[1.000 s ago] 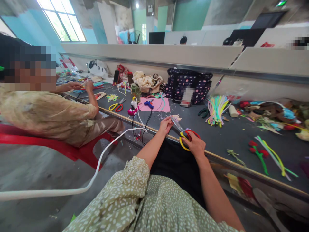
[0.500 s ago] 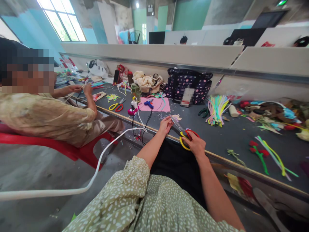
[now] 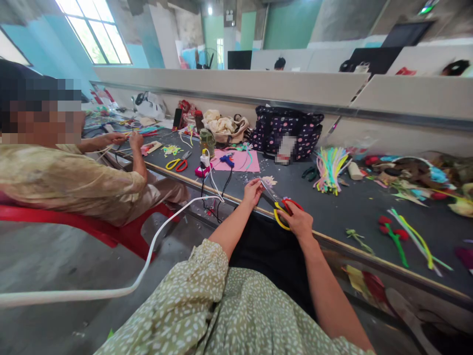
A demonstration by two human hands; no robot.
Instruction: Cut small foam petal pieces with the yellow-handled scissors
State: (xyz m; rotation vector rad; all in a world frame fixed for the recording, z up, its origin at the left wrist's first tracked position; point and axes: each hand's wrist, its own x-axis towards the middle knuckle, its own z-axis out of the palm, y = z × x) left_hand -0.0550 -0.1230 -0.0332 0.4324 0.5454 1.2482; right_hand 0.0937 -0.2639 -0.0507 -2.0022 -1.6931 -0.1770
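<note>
My right hand [image 3: 300, 222] is wrapped round the handles of a pair of scissors [image 3: 281, 211], one handle red and one yellow. Their blades point up and left, with the tips at the fingers of my left hand [image 3: 253, 191]. That hand is closed in a pinch near the table's front edge; what lies between its fingertips is too small to make out. Just behind the blades is a little pile of pale clippings [image 3: 270, 181]. A pink sheet [image 3: 242, 161] with a blue glue gun [image 3: 227, 159] on it lies farther back.
A co-worker [image 3: 70, 162] sits at the left on a red chair [image 3: 148, 222]. A white cable [image 3: 148, 256] runs from a power strip [image 3: 203, 170] past my left arm. Behind stands a dark patterned bag [image 3: 286, 128]. Pipe cleaners [image 3: 331, 170] and a red-and-green pipe-cleaner flower [image 3: 397, 236] lie right.
My hands and the scissors have hardly moved. The view has shifted slightly. At the left, the co-worker's hands have moved a little.
</note>
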